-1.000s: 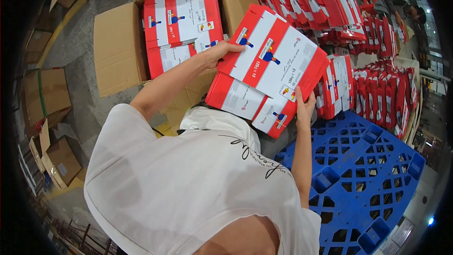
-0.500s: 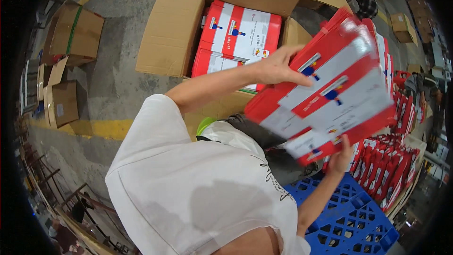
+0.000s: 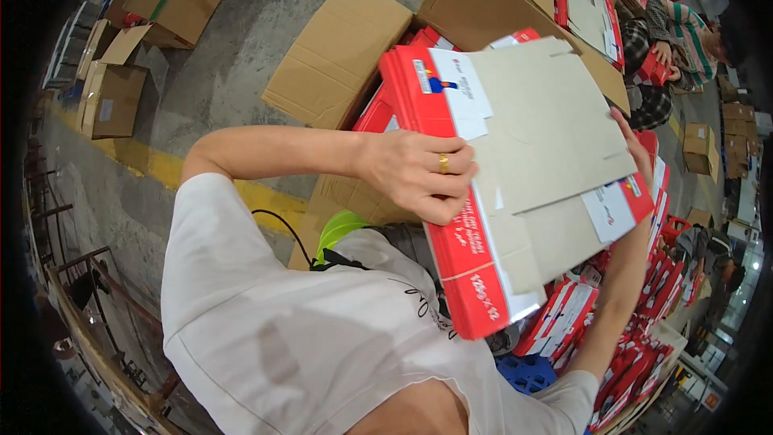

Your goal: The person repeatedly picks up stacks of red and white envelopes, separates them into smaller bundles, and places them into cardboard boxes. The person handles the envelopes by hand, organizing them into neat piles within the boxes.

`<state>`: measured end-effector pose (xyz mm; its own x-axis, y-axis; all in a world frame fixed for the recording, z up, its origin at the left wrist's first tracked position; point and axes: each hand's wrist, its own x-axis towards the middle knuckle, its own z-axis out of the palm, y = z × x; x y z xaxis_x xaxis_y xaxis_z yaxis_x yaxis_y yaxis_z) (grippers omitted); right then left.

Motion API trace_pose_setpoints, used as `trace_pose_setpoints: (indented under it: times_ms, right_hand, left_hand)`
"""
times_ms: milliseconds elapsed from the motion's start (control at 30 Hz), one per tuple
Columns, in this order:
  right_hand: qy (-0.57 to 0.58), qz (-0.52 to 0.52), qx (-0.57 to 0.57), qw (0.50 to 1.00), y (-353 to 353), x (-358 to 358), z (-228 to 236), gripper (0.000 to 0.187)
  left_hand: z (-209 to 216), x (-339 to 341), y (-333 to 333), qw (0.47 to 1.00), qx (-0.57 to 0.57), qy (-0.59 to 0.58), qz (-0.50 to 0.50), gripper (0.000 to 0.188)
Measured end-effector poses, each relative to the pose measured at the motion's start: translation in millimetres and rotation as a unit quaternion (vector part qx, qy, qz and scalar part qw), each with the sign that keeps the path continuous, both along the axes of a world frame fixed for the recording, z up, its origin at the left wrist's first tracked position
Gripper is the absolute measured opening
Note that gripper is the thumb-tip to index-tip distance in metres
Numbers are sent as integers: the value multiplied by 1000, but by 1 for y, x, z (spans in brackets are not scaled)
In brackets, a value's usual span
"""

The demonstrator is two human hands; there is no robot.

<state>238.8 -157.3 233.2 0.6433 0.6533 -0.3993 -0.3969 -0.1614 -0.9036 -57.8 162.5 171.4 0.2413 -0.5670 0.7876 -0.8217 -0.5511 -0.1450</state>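
A bundle of flattened red-and-white printed cartons (image 3: 555, 129) is held up in front of my chest, with plain grey cardboard faces on much of its top. My left hand (image 3: 423, 173), a gold ring on one finger, is closed over the bundle's left red edge. At the bundle's right edge my right hand (image 3: 634, 143) grips it, its fingers partly hidden. Below my left hand a thin band or cord crosses the red side. Behind the bundle stands an open brown box (image 3: 342, 60) holding more red-and-white cartons (image 3: 375, 113), mostly covered by the bundle.
A blue plastic pallet (image 3: 527, 372) lies low right, beside many stacked red cartons (image 3: 636, 354). At the upper right, a person (image 3: 684, 40) handles red cartons near another open box (image 3: 584, 12). More brown boxes (image 3: 115, 101) stand on the floor at left.
The bundle has turned over from its printed face to mostly grey faces. My left hand moved from its top to the left edge; my right hand moved up to the right edge.
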Motion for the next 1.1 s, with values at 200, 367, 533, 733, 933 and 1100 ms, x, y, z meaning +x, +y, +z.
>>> trace_pose_setpoints:
  times_ms: [200,367,533,733,933,1100]
  right_hand:
    - [-236,391,-95,885,122,44,14,51]
    - [-331,434,-78,834,203,61,-82,62]
    - [-511,232,-330,759,193,8,-211,88]
    - [-537,55,-281,794,134,-43,-226,84]
    - [-550,54,-230,801,70,-148,-220,70]
    - [-524,140,-301,784,55,-240,-230,53]
  left_hand:
    - [-60,-10,-3,975,128,19,181,22]
    - [-144,0,-31,916,220,75,327,35]
    - [-231,19,-30,897,216,298,244,46]
    - [-236,16,-31,897,235,303,221,48]
    - [-200,42,-1,839,147,523,31,62]
    - [-214,123,37,897,66,405,166,62]
